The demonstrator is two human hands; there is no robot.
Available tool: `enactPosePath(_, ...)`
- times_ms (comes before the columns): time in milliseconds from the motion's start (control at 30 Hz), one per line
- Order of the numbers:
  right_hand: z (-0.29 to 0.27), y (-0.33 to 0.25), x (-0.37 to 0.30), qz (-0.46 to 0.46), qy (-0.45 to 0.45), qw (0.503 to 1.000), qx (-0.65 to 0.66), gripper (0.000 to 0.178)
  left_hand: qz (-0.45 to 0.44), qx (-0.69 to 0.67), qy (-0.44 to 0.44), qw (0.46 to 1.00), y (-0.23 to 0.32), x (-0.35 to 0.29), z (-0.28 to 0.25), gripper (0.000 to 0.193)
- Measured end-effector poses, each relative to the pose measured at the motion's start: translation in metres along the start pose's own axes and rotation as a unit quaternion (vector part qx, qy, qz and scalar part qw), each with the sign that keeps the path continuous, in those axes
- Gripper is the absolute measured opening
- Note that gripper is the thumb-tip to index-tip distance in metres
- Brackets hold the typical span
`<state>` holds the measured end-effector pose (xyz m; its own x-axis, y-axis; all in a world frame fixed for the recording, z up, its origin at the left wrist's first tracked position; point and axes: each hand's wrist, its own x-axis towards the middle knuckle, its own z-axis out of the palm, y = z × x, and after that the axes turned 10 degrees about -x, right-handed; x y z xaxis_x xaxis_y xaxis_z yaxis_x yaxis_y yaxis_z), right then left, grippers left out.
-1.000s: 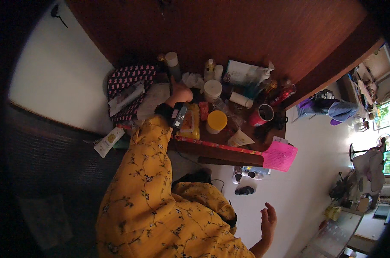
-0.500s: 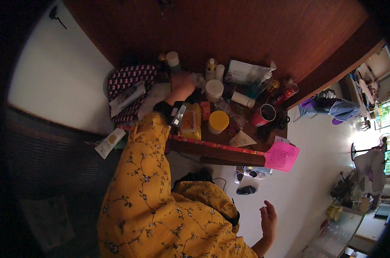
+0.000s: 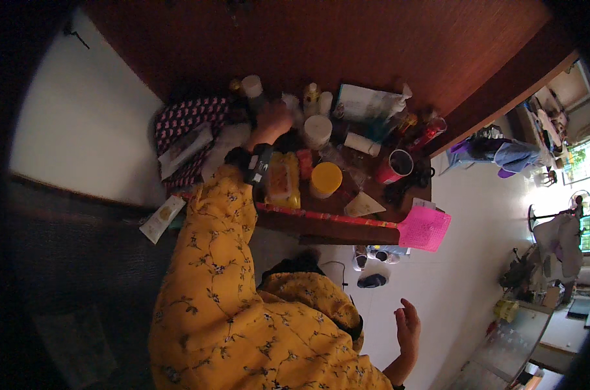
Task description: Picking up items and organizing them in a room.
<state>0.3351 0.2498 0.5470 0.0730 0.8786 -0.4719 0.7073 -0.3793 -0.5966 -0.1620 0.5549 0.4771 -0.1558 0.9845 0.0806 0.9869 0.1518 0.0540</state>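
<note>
My left hand (image 3: 273, 121) reaches into the clutter at the back of a brown wooden shelf, its yellow sleeve crossing the shelf's front edge. The fingers are blurred and hidden, so whatever they touch does not show. Close by stand a white-capped bottle (image 3: 251, 86), a white lidded jar (image 3: 318, 132) and a dark pouch with a small pink pattern (image 3: 191, 120). A yellow packet (image 3: 282, 185) lies beside the wristwatch (image 3: 259, 162). Away from the shelf, over the pale floor, my right hand (image 3: 408, 331) hangs open and holds nothing, fingers partly extended.
A pink fly swatter (image 3: 425, 227) lies along the shelf's front edge. A yellow-lidded jar (image 3: 326, 180), a red cup (image 3: 394, 167) and a pump bottle (image 3: 399, 107) crowd the shelf. A white tube (image 3: 162, 220) sits at its left end. Shoes (image 3: 371, 280) rest on the floor.
The whole view has shifted slightly, with the shelf things now a little further left. My left hand stays among them, its wrist slightly turned. My right hand has hardly moved.
</note>
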Motion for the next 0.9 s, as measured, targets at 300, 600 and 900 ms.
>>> enactPosePath(300,-0.009,-0.004,0.025,-0.032,-0.07,0.997,-0.004,0.036,-0.099,-0.38,0.253,0.884,-0.003,-0.056,-0.093,0.023)
enactPosePath(600,-0.035,0.007,0.058,-0.113,-0.114,0.987,-0.015,0.034,-0.146,-0.787,0.256,0.542,0.03,-0.136,-0.168,0.023)
enactPosePath(900,-0.053,0.029,0.082,-0.173,-0.133,0.975,-0.052,0.035,-0.124,-0.87,0.228,0.419,0.062,-0.183,-0.182,0.026)
